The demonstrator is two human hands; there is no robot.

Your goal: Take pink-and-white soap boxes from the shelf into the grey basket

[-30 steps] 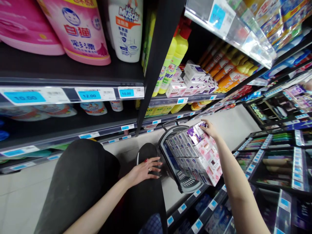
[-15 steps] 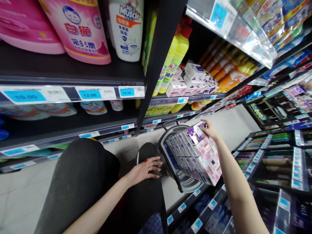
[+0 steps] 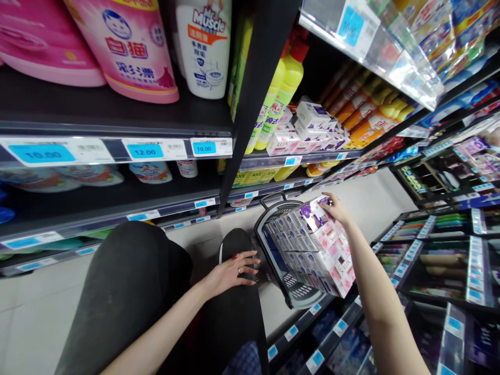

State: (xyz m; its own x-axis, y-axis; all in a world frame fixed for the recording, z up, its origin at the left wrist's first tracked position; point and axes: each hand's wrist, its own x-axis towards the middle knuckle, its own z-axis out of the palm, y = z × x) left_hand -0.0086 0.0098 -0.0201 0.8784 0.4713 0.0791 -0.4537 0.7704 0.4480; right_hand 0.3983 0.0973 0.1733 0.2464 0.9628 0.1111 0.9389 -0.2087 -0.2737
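Observation:
My right hand [image 3: 336, 208] is at the far corner of a stack of boxed soaps, its thumb and fingers closed on the end of a purple-and-white soap box [image 3: 312, 214]. Below that box, pink floral LUX soap boxes [image 3: 334, 252] face outward, with rows of white box ends beside them. The stack stands in a grey shopping basket [image 3: 304, 302] on the floor. My left hand [image 3: 232, 272] lies over my knee with its fingers spread and nothing in it, to the left of the basket.
Shelves with pink detergent bottles [image 3: 133, 52] and a Mr Muscle bottle [image 3: 203, 52] rise at the left. More LUX soap boxes [image 3: 287, 139] sit on a shelf behind the basket, beside yellow bottles [image 3: 287, 78]. Another low shelf unit [image 3: 424, 260] borders the aisle at right.

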